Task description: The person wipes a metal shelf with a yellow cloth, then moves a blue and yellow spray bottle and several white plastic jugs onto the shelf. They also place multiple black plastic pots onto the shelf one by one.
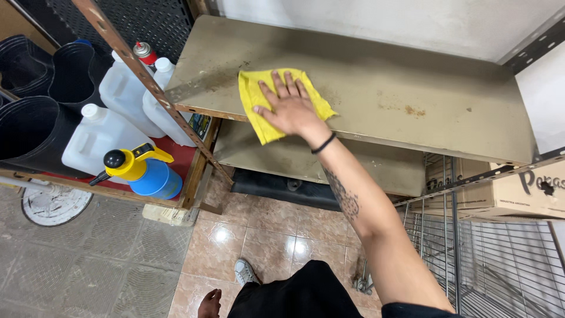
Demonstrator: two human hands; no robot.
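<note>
Our right hand (289, 110) lies flat, fingers spread, pressing a soft, creased yellow cloth (259, 112) on the near-left part of a dull, stained metal shelf (412, 88); grip released, nothing clenched. Left hand (209, 303) is cut off at the bottom edge, grip unclear. Left: white plastic jugs (97, 138), blue-and-yellow spray bottle (144, 171), black tubs (29, 129).

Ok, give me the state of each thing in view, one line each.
right hand: flat, fingers spread, pressing on the cloth
left hand: hanging low, holding nothing
yellow cloth: spread on the shelf's front edge
metal shelf: bare, stained with brown spots
blue spray bottle: lying on its side
white jugs: upright, capped
</note>
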